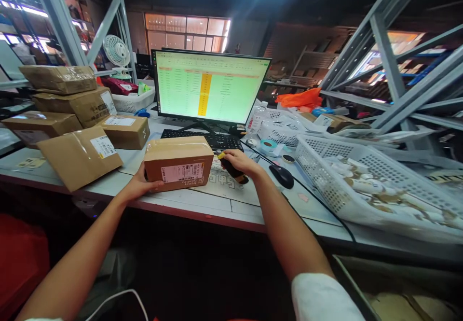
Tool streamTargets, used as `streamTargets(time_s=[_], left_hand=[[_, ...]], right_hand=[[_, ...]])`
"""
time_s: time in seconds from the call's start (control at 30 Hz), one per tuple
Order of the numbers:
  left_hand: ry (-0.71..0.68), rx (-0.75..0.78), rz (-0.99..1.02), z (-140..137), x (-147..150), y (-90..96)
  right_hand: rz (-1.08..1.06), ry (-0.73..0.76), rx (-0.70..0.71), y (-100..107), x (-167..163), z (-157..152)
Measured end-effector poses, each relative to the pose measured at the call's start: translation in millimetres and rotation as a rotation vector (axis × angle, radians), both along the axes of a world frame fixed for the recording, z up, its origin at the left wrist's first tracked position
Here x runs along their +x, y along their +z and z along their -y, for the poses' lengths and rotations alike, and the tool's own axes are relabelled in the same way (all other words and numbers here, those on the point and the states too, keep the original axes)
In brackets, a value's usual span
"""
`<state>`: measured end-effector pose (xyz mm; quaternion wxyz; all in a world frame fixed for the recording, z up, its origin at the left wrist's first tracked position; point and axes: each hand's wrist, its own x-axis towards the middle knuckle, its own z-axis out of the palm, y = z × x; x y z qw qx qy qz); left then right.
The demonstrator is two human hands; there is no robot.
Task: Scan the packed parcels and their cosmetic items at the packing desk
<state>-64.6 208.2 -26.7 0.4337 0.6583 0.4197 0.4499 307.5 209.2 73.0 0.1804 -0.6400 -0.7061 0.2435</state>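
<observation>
A brown cardboard box [177, 149] stands on its side on the desk, its printed shipping label [183, 172] turned toward me. Around its left end is my left hand [140, 182], the thumb pressed on the front face. Just right of the box, my right hand [238, 161] is closed around a black and yellow box cutter [233, 170]. The cutter's yellow tip end points at the box's right side; whether it touches the cardboard I cannot tell. Under the box and cutter lies a flat printed cardboard sheet [226, 188].
Behind the box are a keyboard [220, 141] and a lit monitor [210, 89]. Several cardboard boxes [68, 104] are piled at left. On the right are a mouse [281, 176], its cable, tape rolls [268, 146] and a white plastic basket [325, 186] with wrapped items.
</observation>
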Motion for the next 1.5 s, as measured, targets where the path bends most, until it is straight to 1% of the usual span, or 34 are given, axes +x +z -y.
streamTargets(time_s=[0.03, 0.07, 0.1, 0.2, 0.3, 0.4, 0.53, 0.7, 0.8, 0.97, 1.07, 1.17, 1.37, 1.5], left_hand=[[0.0, -0.012, 0.003, 1, 0, 1.2], [-0.002, -0.028, 0.009, 2, 1, 2.6], [-0.003, -0.042, 0.015, 3, 2, 4.0], [0.001, -0.052, 0.01, 5, 3, 7.5], [0.002, -0.072, -0.008, 5, 3, 7.2], [0.004, -0.127, -0.015, 4, 2, 3.8], [0.036, -0.159, -0.06, 4, 0, 2.4], [0.088, -0.158, -0.162, 5, 0, 8.8], [0.141, -0.14, -0.258, 5, -2, 10.2], [0.261, -0.025, -0.498, 3, -11, 6.8], [0.316, 0.02, -0.563, 3, -16, 7.2], [0.331, 0.072, -0.617, 4, -19, 13.1], [0.367, 0.182, -0.753, 5, -28, 30.9], [0.36, 0.298, -0.751, 5, -34, 38.3]], right_hand=[[-0.16, -0.017, 0.022, 3, -6, -6], [-0.263, -0.032, 0.038, 5, -12, -12], [-0.311, -0.044, 0.062, 7, -18, -18], [-0.272, -0.031, 0.208, 6, -30, -29], [-0.183, 0.029, 0.384, -1, -33, -30], [-0.125, 0.116, 0.461, -8, -32, -22], [-0.023, 0.165, 0.484, -11, -32, -8], [0.033, 0.146, 0.491, -9, -33, 3], [0.048, 0.116, 0.514, -6, -35, 9], [0.063, 0.056, 0.528, -2, -35, 19], [0.063, 0.036, 0.569, -1, -34, 21], [0.058, 0.021, 0.566, 1, -32, 24], [0.035, -0.028, 0.525, 7, -30, 29], [0.016, 0.021, 0.616, 3, -28, 25]])
